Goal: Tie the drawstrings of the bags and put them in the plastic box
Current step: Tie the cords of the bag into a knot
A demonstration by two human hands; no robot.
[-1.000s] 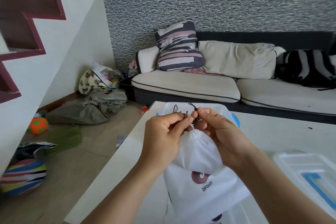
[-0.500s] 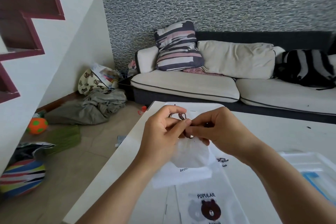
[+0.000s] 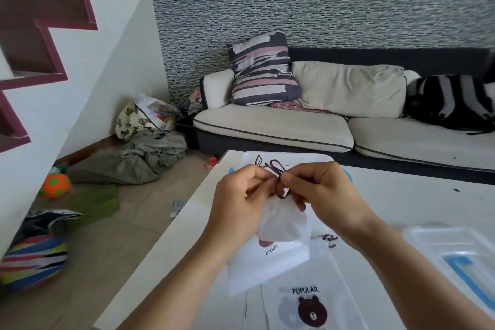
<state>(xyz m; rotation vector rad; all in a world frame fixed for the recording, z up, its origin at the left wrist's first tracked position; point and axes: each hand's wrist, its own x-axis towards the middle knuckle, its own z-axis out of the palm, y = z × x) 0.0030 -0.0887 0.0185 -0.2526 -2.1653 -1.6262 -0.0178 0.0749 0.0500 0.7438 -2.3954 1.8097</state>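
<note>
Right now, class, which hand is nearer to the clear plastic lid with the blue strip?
Right. The right hand is up and to the left of the lid; the left hand lies farther left, past the held bag.

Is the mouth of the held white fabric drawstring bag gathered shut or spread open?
Gathered shut: the white fabric drawstring bag bunches narrow under the dark cords, which both hands pinch.

plastic box [image 3: 267, 159]: mostly behind hands | lid [image 3: 455, 252]: cut off right
</note>
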